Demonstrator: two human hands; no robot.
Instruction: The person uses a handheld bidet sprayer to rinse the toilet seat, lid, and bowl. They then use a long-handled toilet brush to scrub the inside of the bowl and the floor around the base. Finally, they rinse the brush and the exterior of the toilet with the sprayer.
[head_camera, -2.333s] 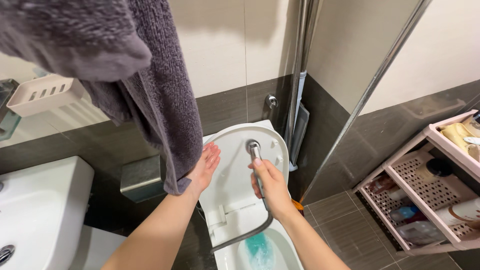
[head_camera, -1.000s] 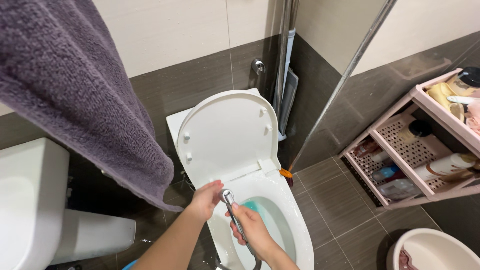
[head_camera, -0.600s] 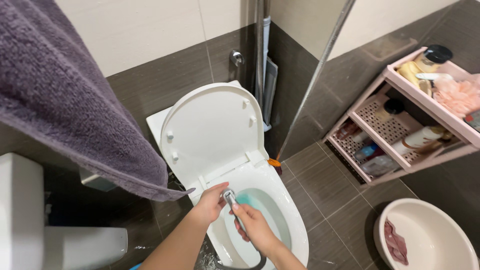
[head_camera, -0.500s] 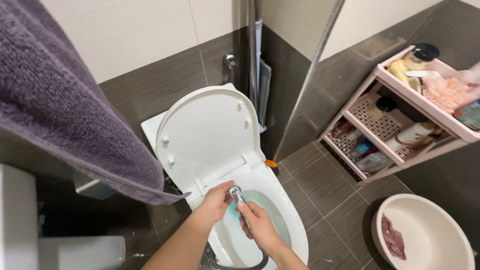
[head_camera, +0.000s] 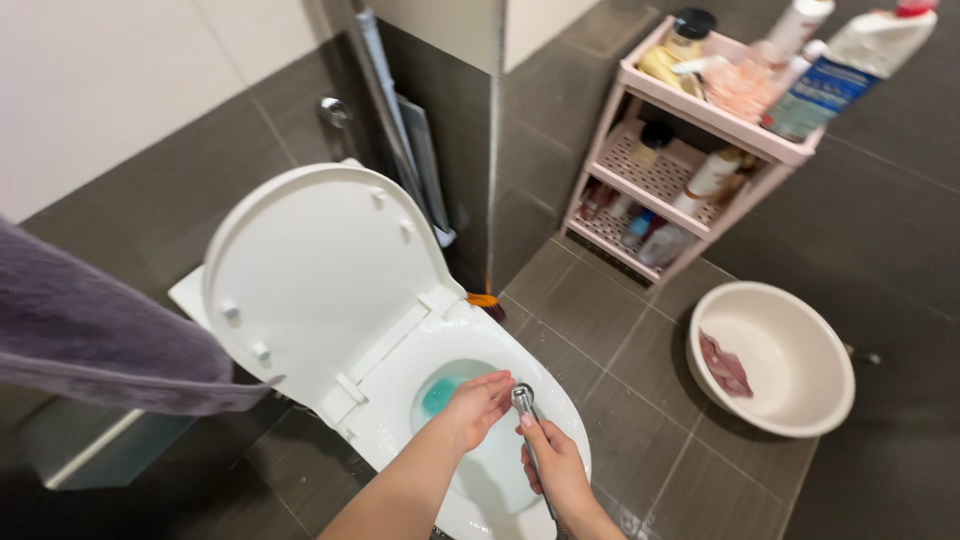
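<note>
Here, hidden parts: both forearms run off the bottom edge, and the hose of the chrome hand-held spray nozzle (head_camera: 523, 399) disappears behind the right hand, so its full run cannot be seen.
Right hand: the right hand (head_camera: 551, 468) wraps its fingers closed around the thin metal stem of the nozzle, thumb along the top; the small round head pokes out above the fist.
Left hand: the left hand (head_camera: 478, 404) hovers over the bowl just beside the nozzle head, fingers loosely curled and half closed; whether the fingertips touch the metal cannot be told.
Nozzle place: above the front part of the glossy white ceramic toilet bowl (head_camera: 400, 400), between the two hands.
Bowl: smooth, oval, with blue-green water (head_camera: 441, 393) partly covered by the left hand.
Lid: the rounded white plastic toilet lid (head_camera: 310, 262) stands raised against the dark tiled wall, small bumpers on its inner face.
Towel: a thick grey-purple terry towel (head_camera: 90, 330) hangs in at the left, cut off by the frame.
Basin: a round cream plastic basin (head_camera: 770, 358) sits on the dark matte floor tiles, holding a crumpled pinkish cloth (head_camera: 724, 364).
Rack: a pink perforated plastic shelf rack (head_camera: 690, 150) carries bottles and jars; its top is cut off and the lower items are too small to make out.
</note>
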